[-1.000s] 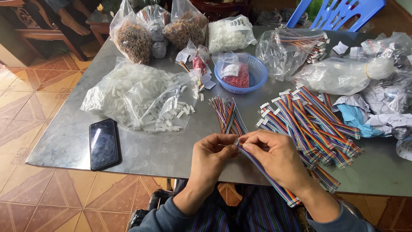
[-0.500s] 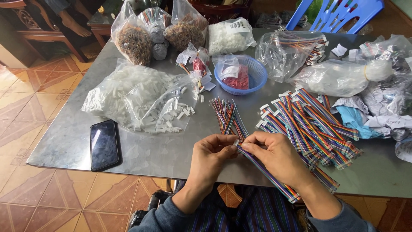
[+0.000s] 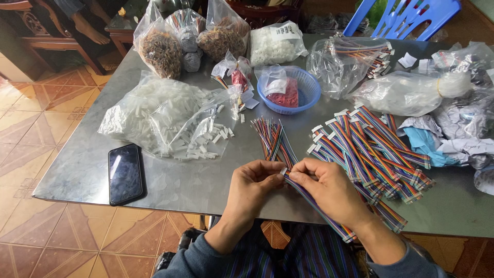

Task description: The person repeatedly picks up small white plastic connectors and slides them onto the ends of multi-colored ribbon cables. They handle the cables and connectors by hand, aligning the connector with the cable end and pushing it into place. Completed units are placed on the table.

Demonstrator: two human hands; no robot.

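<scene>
A grey metal table (image 3: 170,185) carries a heap of rainbow ribbon cables (image 3: 370,149) within reach. The right hand (image 3: 329,190) pinches one striped flat cable (image 3: 314,206) near its end, steadying it. The left hand (image 3: 254,185) fingertips close on its small white plastic connector (image 3: 283,171).

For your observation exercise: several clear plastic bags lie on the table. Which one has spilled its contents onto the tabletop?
The large bag of white connector housings, just beyond the black phone. Loose white pieces lie scattered at its open right end; the other bags keep their contents inside.
</scene>
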